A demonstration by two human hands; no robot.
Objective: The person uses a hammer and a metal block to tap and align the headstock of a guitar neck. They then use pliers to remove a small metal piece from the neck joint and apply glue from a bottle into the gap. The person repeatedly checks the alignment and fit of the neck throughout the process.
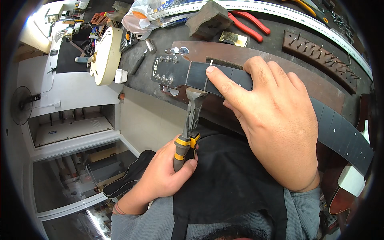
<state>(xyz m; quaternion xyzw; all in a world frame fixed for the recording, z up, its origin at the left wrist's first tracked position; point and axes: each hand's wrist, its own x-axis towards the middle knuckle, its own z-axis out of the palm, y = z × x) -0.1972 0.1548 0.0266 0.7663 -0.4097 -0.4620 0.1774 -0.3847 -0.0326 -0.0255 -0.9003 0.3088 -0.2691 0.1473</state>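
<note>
A guitar neck [326,120] with a dark fretboard lies across the bench, its black headstock [166,68] with tuners toward the left. A fret wire [211,64] crosses the fretboard near the headstock, one end sticking out past the far edge. My right hand [276,116] lies over the neck, index fingertip pressing on the wire, the other fingers bent over the far side and the thumb at the near side. My left hand [166,172] grips end-cutting pliers [192,116] with yellow and grey handles. Their jaws meet the wire's near end; whether they are closed cannot be seen.
Behind the neck are a wooden block with upright metal pins [320,60], red-handled pliers [250,26], a dark metal block [208,20] and a long ruler [276,9]. A small hammer [144,54] lies left of the headstock. A cream guitar body [106,56] stands farther left.
</note>
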